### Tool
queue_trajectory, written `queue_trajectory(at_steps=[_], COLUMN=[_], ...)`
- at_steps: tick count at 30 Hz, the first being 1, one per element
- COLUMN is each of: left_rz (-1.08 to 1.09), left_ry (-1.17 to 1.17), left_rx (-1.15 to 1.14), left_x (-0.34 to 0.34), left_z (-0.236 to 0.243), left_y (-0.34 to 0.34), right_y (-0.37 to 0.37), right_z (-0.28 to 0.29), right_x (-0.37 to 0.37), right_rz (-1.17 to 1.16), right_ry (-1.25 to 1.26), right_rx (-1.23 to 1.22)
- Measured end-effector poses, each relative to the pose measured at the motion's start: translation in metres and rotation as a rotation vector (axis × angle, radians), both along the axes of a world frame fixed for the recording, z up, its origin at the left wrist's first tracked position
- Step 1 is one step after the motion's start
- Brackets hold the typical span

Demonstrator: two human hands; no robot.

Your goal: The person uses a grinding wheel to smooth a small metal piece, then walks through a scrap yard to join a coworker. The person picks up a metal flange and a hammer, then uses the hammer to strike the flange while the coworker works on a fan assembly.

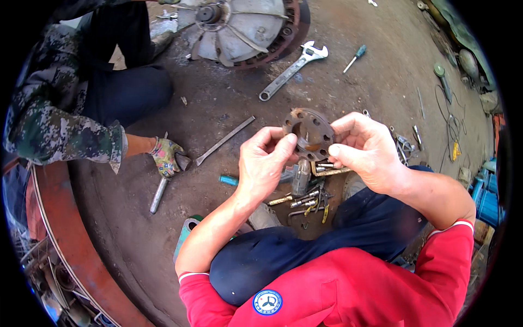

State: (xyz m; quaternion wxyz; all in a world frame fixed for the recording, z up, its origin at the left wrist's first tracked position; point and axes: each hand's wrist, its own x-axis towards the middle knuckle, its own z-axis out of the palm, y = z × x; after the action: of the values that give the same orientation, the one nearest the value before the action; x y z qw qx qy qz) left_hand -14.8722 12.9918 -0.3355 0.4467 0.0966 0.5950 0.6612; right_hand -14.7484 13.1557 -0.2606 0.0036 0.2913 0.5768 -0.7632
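Between my two hands I hold up a round, rusty metal flange (322,128) with a ring of holes around its rim and a hollow middle. My left hand (264,161) pinches its left edge between thumb and fingers. The right edge is gripped by my right hand (368,152), thumb in front and fingers behind. Below the flange, on the ground, are a dark cordless power tool (301,177), partly hidden, and several sockets, pliers and other hand tools (313,201).
A large finned metal housing (245,27) lies ahead. Nearby are an adjustable wrench (291,71), a screwdriver (355,59) and a flat chisel-like bar (224,140). At left a co-worker's gloved hand (168,157) holds a hammer (159,195). A red metal beam (76,234) curves along the left.
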Motion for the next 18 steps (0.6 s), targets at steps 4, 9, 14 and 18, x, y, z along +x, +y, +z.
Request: queue_trajectory(at_steps=[4,9,14,18], left_rz=[-0.072,0.092,0.215,0.085], left_ry=[-0.159,0.016,0.19,0.169], left_rx=[0.13,-0.084,-0.492,-0.791], left_x=[-0.014,-0.032,-0.048,-0.049], left_z=[-0.01,-0.029,-0.086,-0.13], left_y=[-0.014,-0.065,-0.149,-0.2], right_y=[0.009,0.013,0.015,0.015], right_z=[-0.004,-0.011,-0.002,-0.001], right_x=[0.007,0.009,0.008,0.015], right_rz=[0.058,0.177,0.236,0.306], right_ry=[-0.161,-0.185,-0.223,-0.227], right_rx=[0.071,0.143,0.039,0.025])
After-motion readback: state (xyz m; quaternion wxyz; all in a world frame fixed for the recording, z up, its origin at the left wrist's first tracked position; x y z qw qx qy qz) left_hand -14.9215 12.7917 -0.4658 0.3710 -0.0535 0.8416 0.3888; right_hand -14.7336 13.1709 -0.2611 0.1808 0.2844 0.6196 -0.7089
